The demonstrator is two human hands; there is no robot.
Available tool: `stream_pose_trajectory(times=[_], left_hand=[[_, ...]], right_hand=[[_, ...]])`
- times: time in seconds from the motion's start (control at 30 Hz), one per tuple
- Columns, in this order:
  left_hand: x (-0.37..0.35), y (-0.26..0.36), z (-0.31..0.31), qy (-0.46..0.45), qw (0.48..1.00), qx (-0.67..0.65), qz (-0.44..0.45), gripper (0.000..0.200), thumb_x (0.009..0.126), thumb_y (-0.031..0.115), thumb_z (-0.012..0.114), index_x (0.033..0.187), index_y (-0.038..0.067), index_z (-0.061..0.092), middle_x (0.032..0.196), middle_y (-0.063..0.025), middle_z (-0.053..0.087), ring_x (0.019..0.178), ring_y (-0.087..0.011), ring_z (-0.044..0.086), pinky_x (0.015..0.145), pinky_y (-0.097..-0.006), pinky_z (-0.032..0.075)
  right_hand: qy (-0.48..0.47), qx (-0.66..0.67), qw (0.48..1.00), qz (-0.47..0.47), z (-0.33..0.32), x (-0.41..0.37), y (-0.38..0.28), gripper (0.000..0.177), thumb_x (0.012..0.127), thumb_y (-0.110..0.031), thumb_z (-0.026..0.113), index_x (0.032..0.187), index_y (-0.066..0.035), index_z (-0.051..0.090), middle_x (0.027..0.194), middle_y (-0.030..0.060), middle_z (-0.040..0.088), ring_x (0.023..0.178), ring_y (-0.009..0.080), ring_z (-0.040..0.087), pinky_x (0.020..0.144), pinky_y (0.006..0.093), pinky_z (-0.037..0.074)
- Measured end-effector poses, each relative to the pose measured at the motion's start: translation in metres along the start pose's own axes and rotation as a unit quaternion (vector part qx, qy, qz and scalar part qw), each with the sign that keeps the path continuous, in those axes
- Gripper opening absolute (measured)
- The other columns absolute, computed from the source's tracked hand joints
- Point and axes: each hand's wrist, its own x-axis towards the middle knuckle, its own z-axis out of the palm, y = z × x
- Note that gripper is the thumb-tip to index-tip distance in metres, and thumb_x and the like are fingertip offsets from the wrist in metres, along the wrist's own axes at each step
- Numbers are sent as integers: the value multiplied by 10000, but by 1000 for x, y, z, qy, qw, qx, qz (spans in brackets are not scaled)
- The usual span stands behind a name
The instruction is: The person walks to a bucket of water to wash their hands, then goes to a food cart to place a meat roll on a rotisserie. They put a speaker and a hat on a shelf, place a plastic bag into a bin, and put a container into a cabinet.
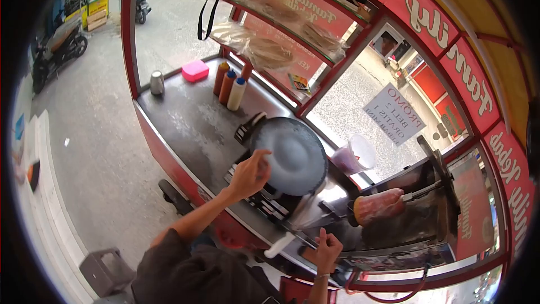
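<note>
At the pan [295, 157] on the surface [185, 118], the left hand [250, 174] touches its near rim, grip unclear. The right hand [327, 247] is fisted beside a knife [279, 245]. Bottles [228, 84] stand behind, meat [378, 205] to the right.

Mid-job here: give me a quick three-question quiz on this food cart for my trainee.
1. Multiple choice: the left hand touches
A) the metal cup
B) the round pan
C) the promo sign
2. True or false: the skewered meat lies nearer the right hand than the left hand.
3. Fill in: ___ squeeze bottles stand on the counter beside the pink box.

Key: 1 B; 2 true; 3 three.
</note>
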Motion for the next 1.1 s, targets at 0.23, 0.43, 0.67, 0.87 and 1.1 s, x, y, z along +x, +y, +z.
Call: stream_pose_trajectory(times=[0.23, 0.43, 0.67, 0.87, 1.1], left_hand=[[-125, -114, -116, -175, 981, 80, -21, 212, 782, 86, 596, 980, 66, 523, 782, -109, 597, 689, -268, 624, 569, -372, 481], [-262, -286, -252, -409, 841, 226, -273, 321, 769, 322, 596, 925, 43, 569, 847, -199, 639, 843, -390, 612, 738, -484, 483], [-371, -414, -410, -512, 561, 320, -566, 344, 774, 331, 580, 893, 25, 682, 815, -121, 690, 774, -264, 670, 718, -386, 516], [-342, -399, -376, -131, 751, 61, -645, 362, 807, 279, 566, 835, -72, 649, 750, -191, 670, 602, -207, 660, 564, -354, 524], [-298, -382, -341, -233, 820, 205, -482, 310, 802, 259, 592, 872, -37, 655, 742, -158, 673, 669, -243, 666, 672, -362, 522]], right_hand=[[38, 55, 997, 29, 115, -37, -85, 94, 772, -37, 710, 790, 26, 643, 635, 31, 621, 543, 83, 574, 508, 230, 473], [121, -73, 962, -232, 201, -33, -238, 161, 737, -16, 721, 877, 3, 644, 675, 20, 590, 626, 78, 545, 620, 214, 454], [111, -42, 962, -246, 185, -18, -303, 207, 754, 41, 660, 956, 0, 645, 702, 33, 565, 672, 87, 541, 653, 222, 455], [-75, -30, 986, -147, 248, 42, -251, 175, 908, -98, 528, 1002, -3, 642, 626, 50, 647, 548, 102, 618, 542, 223, 483], [-165, -85, 916, -355, 294, 101, -341, 322, 765, -32, 685, 1079, -42, 613, 911, 85, 676, 788, 160, 648, 708, 277, 509]])
